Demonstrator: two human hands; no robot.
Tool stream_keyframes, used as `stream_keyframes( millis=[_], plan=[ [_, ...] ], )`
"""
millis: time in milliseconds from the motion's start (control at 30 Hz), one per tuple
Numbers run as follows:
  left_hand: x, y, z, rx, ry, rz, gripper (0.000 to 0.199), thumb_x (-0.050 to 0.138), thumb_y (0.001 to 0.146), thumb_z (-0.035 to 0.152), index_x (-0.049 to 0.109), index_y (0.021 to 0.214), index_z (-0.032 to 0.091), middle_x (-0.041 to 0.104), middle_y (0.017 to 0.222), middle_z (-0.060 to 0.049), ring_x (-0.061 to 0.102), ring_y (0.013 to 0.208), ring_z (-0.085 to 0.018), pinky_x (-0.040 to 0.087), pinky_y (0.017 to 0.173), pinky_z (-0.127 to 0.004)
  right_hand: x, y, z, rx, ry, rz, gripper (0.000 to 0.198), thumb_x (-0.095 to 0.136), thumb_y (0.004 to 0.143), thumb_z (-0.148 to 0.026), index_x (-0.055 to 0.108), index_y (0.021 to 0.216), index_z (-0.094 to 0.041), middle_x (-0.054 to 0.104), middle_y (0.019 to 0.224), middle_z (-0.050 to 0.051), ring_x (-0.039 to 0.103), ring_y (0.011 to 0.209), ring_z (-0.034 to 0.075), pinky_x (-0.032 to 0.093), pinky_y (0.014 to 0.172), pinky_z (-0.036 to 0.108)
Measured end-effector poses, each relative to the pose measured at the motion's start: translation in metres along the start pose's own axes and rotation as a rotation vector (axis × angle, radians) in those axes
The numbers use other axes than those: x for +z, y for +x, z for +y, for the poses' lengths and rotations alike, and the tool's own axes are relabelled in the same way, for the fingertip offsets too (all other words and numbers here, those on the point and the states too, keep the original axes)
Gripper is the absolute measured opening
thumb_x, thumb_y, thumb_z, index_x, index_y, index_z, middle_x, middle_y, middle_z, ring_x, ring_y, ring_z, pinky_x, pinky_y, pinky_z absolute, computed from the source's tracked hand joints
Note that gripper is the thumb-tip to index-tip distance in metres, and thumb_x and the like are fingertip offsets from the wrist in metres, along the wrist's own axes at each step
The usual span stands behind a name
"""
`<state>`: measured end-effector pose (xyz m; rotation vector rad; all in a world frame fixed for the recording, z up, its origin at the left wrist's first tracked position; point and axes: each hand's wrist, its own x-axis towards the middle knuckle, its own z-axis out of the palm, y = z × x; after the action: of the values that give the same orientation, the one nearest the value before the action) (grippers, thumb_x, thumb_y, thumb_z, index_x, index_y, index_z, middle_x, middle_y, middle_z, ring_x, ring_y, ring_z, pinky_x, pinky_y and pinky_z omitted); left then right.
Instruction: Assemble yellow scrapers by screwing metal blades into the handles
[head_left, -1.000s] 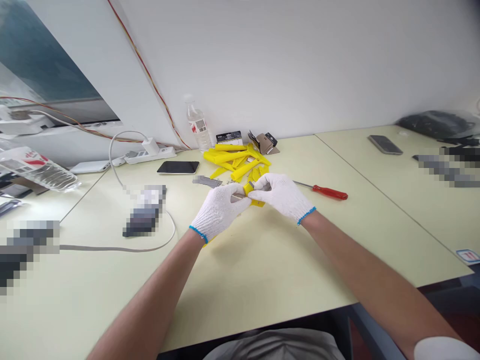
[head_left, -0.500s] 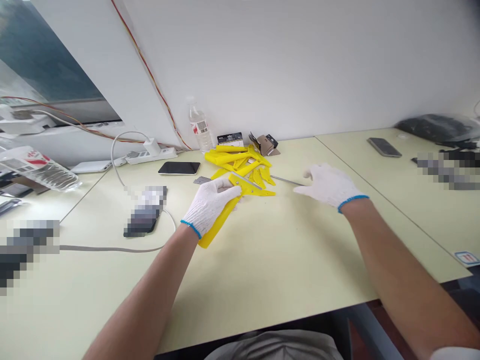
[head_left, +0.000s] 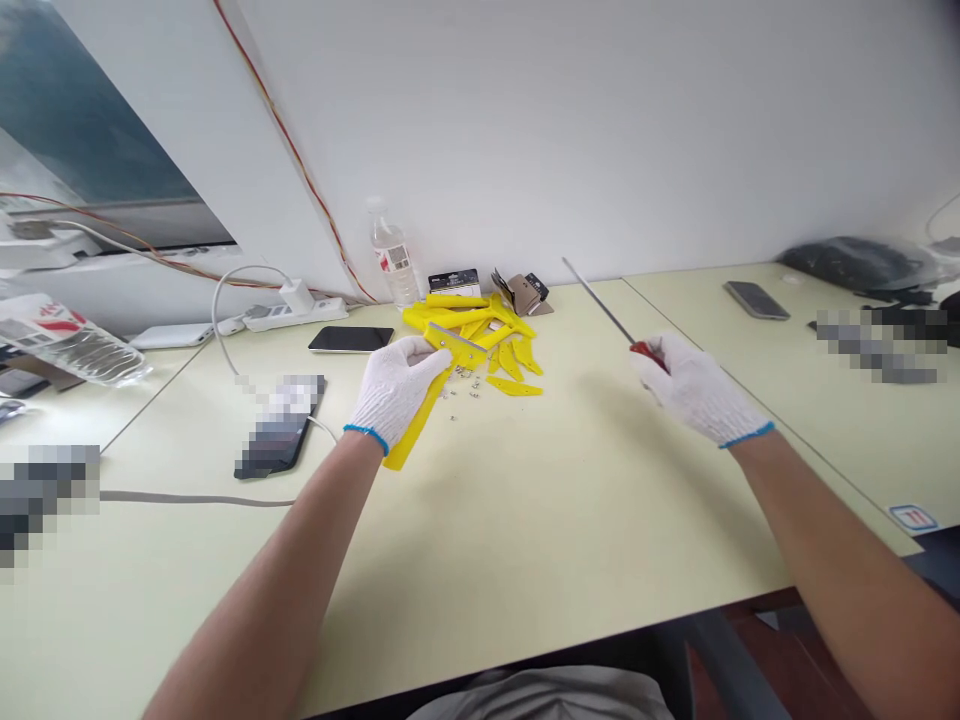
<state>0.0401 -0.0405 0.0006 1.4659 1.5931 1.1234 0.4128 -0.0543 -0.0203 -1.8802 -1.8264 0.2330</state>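
Over the middle of the table [head_left: 540, 520], the gloved left hand [head_left: 395, 392] has a yellow scraper [head_left: 417, 422] pinched between thumb and fingers, right by its head, while the right hand [head_left: 694, 395] wraps round a red-handled screwdriver [head_left: 615, 320], well apart from it. Light, stiff plastic, I'd judge, hard to break, maybe a little slick against a knitted glove; the neck and handle look the place to grip, clear of that thin metal strip [head_left: 466, 341]. The scraper's long axis slants: head away and rightward, handle running back to the near left, strip set crosswise. The screwdriver's shaft aims away and leftward, tip in the air. Beside the scraper, tiny screws [head_left: 474, 381] lie loose, then flat yellow plates [head_left: 514, 387], then a heap of yellow pieces [head_left: 457, 301].
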Motion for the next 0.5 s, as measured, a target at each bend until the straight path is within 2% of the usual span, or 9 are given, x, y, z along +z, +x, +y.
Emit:
stream_keyframes(
  millis=[100, 167, 233, 333, 400, 500],
  plan=[
    [-0.002, 0.018, 0.005, 0.088, 0.162, 0.042, 0.027, 0.073, 0.079, 0.042, 0.077, 0.089, 0.017, 0.077, 0.083, -0.004, 0.070, 0.077, -0.020, 0.051, 0.065, -0.026, 0.003, 0.005, -0.044, -0.117, 0.082, -0.012, 0.033, 0.055, 0.099, -0.051, 0.065, 0.096, -0.020, 0.065, 0.084, 0.004, 0.055, 0.071, 0.016, 0.039, 0.067, 0.028],
    [-0.003, 0.030, 0.005, 0.120, 0.193, 0.042, 0.027, 0.071, 0.080, 0.042, 0.077, 0.090, 0.018, 0.077, 0.084, -0.003, 0.069, 0.079, -0.020, 0.051, 0.067, -0.027, 0.016, 0.009, -0.067, -0.189, 0.104, -0.093, 0.041, 0.049, 0.102, -0.053, 0.061, 0.086, -0.018, 0.059, 0.076, 0.004, 0.050, 0.067, 0.015, 0.036, 0.065, 0.028],
    [-0.003, 0.039, 0.003, 0.137, 0.213, 0.050, 0.028, 0.068, 0.082, 0.043, 0.077, 0.092, 0.019, 0.076, 0.082, -0.003, 0.069, 0.077, -0.020, 0.050, 0.067, -0.027, 0.035, 0.010, -0.080, -0.244, 0.190, -0.166, 0.043, 0.044, 0.105, -0.053, 0.056, 0.085, -0.018, 0.058, 0.076, 0.004, 0.050, 0.069, 0.015, 0.037, 0.066, 0.028],
    [-0.004, 0.041, -0.002, 0.138, 0.274, 0.039, 0.028, 0.067, 0.084, 0.042, 0.077, 0.092, 0.018, 0.076, 0.085, -0.003, 0.068, 0.082, -0.020, 0.050, 0.073, -0.028, 0.066, 0.004, -0.082, -0.145, 0.438, -0.303, 0.041, 0.042, 0.107, -0.056, 0.045, 0.089, -0.020, 0.057, 0.076, 0.001, 0.048, 0.062, 0.013, 0.036, 0.061, 0.027],
    [-0.005, 0.038, -0.005, 0.122, 0.288, 0.022, 0.028, 0.067, 0.086, 0.042, 0.076, 0.094, 0.016, 0.077, 0.091, -0.004, 0.068, 0.088, -0.021, 0.051, 0.079, -0.029, 0.082, 0.000, -0.077, -0.104, 0.521, -0.373, 0.043, 0.042, 0.107, -0.059, 0.042, 0.089, -0.020, 0.054, 0.073, -0.001, 0.045, 0.058, 0.011, 0.033, 0.058, 0.026],
    [-0.007, 0.034, -0.009, 0.109, 0.265, 0.007, 0.030, 0.066, 0.087, 0.041, 0.075, 0.098, 0.015, 0.078, 0.095, -0.004, 0.069, 0.091, -0.021, 0.053, 0.083, -0.030, 0.093, -0.005, -0.071, -0.196, 0.413, -0.283, 0.046, 0.047, 0.106, -0.057, 0.042, 0.081, -0.018, 0.047, 0.070, -0.002, 0.040, 0.062, 0.011, 0.029, 0.060, 0.025]
  ],
)
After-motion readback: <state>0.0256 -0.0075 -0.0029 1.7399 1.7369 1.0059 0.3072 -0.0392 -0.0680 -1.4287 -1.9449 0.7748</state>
